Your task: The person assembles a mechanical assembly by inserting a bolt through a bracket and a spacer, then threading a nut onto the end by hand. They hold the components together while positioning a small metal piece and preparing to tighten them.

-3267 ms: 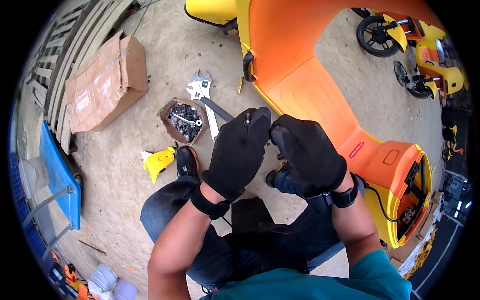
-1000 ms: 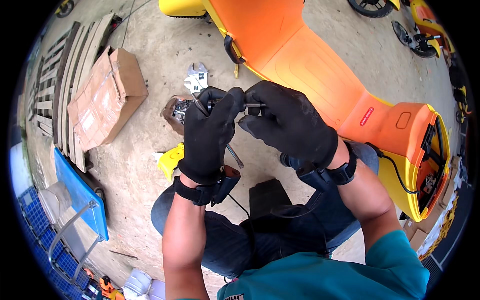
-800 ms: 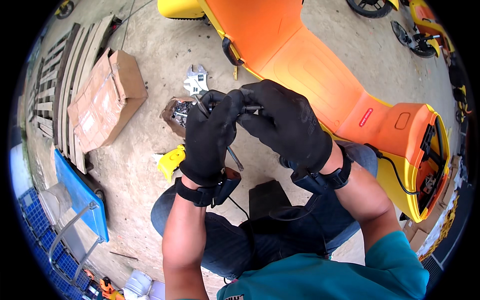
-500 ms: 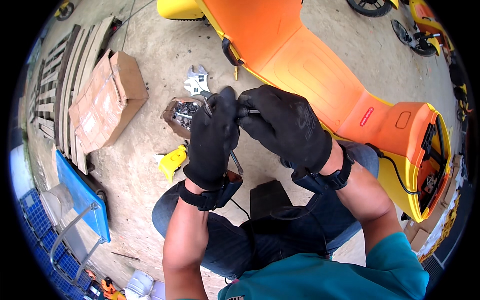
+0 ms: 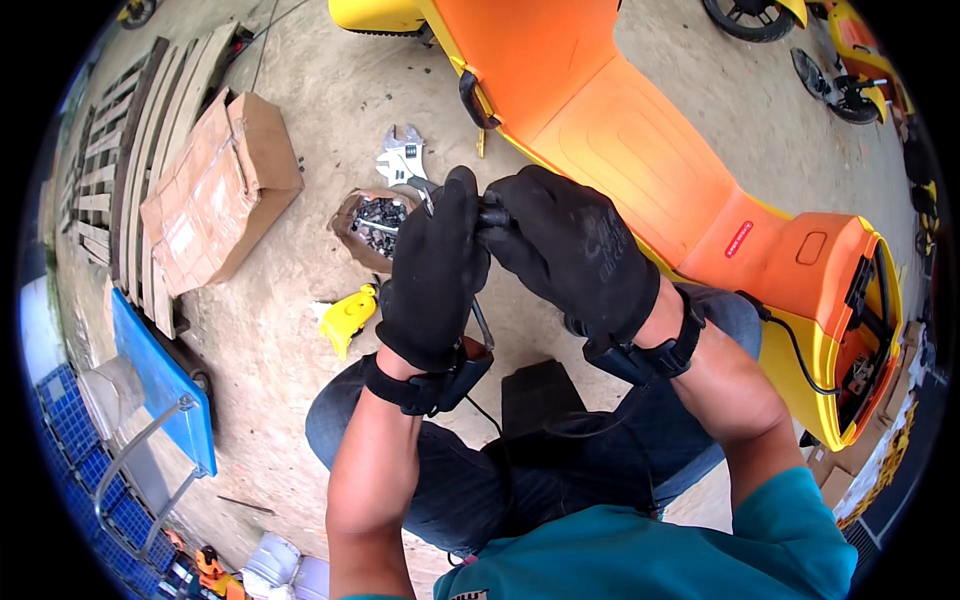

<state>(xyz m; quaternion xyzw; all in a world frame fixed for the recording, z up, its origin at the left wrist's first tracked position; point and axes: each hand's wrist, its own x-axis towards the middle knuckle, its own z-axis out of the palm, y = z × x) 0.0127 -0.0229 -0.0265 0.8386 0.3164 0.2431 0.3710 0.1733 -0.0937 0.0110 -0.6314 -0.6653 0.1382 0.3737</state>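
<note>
My left hand point(image 5: 435, 265), in a black glove, is closed around a slim metal tool point(image 5: 482, 325); its shaft shows below the palm and its other end by the fingers, but the glove hides its kind. Gloved in black too, my right hand point(image 5: 575, 250) pinches a small dark cylindrical piece point(image 5: 492, 215), which meets the left fingertips. Just beyond the left hand lie an adjustable wrench point(image 5: 402, 160) and an open cardboard box point(image 5: 350, 235) of small dark parts. A yellow plastic part point(image 5: 347, 320) rests on the floor left of that wrist.
An orange and yellow vehicle body shell point(image 5: 640, 150) stretches along my right. At the left are a large cardboard box point(image 5: 215, 200), a wooden pallet point(image 5: 130, 150) and a blue platform trolley point(image 5: 165, 390). A wheel point(image 5: 750, 15) shows at the far right.
Both hands remain together, with the left turned slightly and the fingertips closer around the small piece. The shiny part that showed at the right fingers is now covered. The whole view has shifted a little.
</note>
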